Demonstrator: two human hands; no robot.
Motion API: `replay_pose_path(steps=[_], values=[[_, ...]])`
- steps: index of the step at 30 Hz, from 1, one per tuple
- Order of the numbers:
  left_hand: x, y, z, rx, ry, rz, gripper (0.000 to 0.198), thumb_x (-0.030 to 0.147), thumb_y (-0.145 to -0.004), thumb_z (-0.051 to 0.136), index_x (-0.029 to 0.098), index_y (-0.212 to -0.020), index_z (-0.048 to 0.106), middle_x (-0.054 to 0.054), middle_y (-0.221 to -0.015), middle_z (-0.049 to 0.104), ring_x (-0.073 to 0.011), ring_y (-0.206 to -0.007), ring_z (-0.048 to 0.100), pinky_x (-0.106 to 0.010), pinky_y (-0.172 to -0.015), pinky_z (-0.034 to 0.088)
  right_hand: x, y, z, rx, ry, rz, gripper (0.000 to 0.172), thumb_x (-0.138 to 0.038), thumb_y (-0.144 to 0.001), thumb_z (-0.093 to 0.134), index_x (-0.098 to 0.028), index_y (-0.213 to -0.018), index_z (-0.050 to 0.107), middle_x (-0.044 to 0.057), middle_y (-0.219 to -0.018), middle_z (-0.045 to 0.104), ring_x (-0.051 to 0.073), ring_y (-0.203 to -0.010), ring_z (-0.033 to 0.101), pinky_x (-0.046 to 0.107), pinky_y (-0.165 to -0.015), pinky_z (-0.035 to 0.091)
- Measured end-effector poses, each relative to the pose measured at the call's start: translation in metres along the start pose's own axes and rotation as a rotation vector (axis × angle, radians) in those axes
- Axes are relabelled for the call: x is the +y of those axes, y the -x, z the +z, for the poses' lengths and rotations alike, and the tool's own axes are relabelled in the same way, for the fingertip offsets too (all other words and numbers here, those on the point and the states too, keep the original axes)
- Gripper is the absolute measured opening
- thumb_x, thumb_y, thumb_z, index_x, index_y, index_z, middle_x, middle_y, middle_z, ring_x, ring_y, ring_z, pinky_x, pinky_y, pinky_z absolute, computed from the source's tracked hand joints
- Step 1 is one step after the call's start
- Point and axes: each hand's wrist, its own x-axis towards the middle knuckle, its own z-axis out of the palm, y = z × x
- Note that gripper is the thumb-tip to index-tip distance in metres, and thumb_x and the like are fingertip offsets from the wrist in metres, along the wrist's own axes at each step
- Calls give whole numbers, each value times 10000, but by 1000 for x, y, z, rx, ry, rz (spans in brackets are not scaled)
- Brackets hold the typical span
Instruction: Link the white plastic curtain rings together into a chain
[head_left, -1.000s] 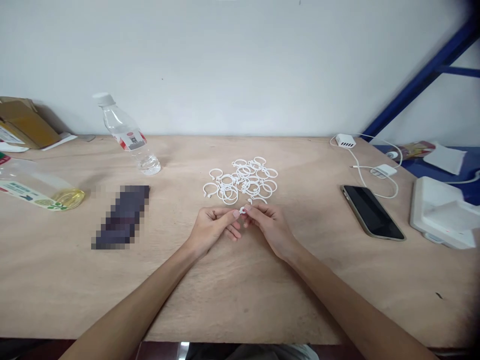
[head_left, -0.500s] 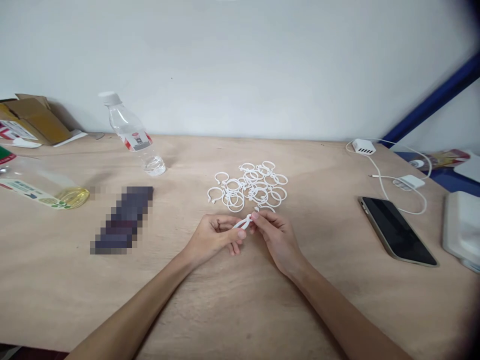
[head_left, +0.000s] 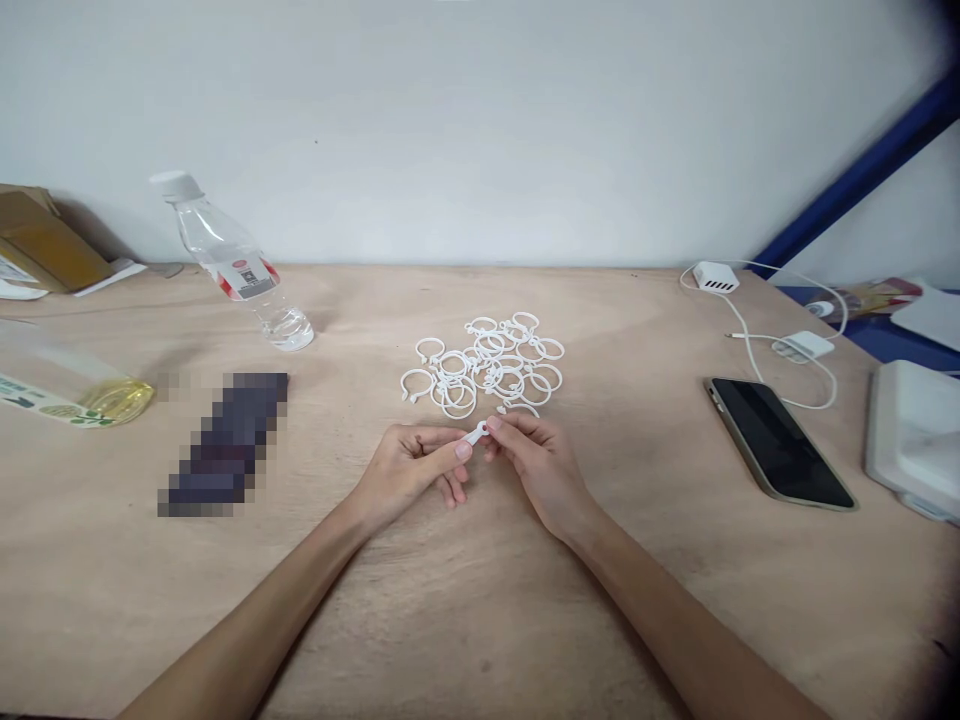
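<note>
A small white piece (head_left: pixel 475 434) is held between the two hands, over the wooden table (head_left: pixel 465 610). The left hand (head_left: pixel 409 472) pinches it between thumb and fingers; the right hand (head_left: pixel 541 465) pinches its rounded end. Just beyond lies a pile of white rings (head_left: pixel 491 374); well to the right, a phone (head_left: pixel 780 442).

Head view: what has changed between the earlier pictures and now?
Half a second ago the held white piece showed two spread strands; now it looks narrower, perhaps turned. The camera view has shifted slightly. Left hand and right hand stay on the piece; white rings, capped bottle and phone stay put.
</note>
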Motion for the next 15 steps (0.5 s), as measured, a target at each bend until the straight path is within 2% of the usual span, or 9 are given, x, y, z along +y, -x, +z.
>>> replay_pose_path(steps=[6, 15], values=[[-2, 2, -1, -3, 6, 27, 351, 427, -793, 688, 105, -652, 687, 2, -570, 622, -91, -451, 621, -174, -436, 520, -5, 0, 1, 0, -15, 38, 197, -378, -700, 744, -197, -627, 715, 12, -642, 632, 131, -625, 513, 299, -644, 410], [-2, 0, 0, -5, 26, 34, 355, 429, -794, 686, 105, -651, 692, -4, -575, 634, -93, -456, 626, -174, -438, 522, -4, 2, 1, 18, 23, 23, 216, -382, -715, 727, -191, -617, 700, 6, -612, 602, 131, -623, 503, 301, -652, 392]])
